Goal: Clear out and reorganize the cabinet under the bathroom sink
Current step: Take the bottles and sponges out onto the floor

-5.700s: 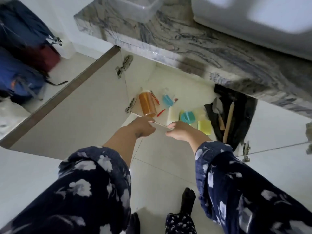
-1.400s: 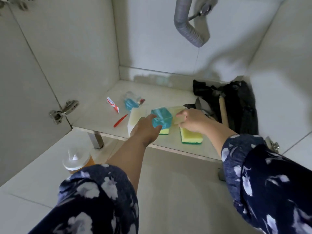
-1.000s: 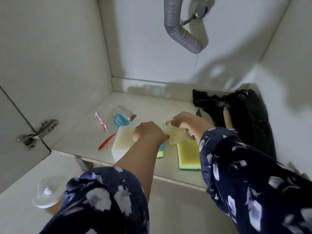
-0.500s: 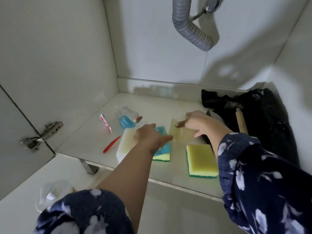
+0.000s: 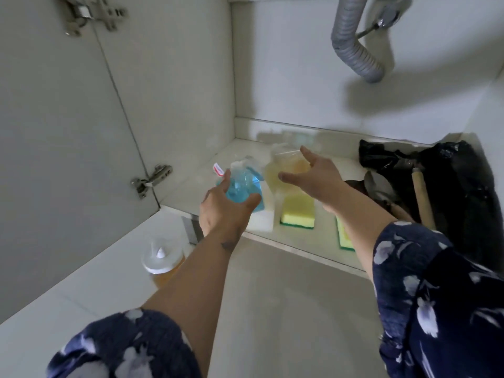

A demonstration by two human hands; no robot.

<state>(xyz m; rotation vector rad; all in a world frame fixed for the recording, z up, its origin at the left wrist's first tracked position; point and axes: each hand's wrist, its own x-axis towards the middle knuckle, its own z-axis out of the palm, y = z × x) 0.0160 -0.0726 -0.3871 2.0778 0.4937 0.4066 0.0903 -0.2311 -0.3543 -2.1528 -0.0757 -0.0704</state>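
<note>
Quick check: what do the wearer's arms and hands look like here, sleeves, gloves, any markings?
Both hands are bare, no gloves or rings visible. The left hand has a small dark mark at the wrist. Both forearms are uncovered; each upper arm wears a dark navy sleeve with a pale floral print, the left sleeve pushed to the elbow, the right sleeve likewise. Right hand unmarked.

The cabinet's pale inner walls [image 5: 286,64] meet at a back corner; a grey corrugated drain hose [image 5: 351,47] curves down from above — its soft shadow falls on the rear wall; two metal hinges [image 5: 151,180] sit on the left side; pale floor tiles [image 5: 286,309] spread below the shelf edge [image 5: 300,248] — the light is dim.
</note>
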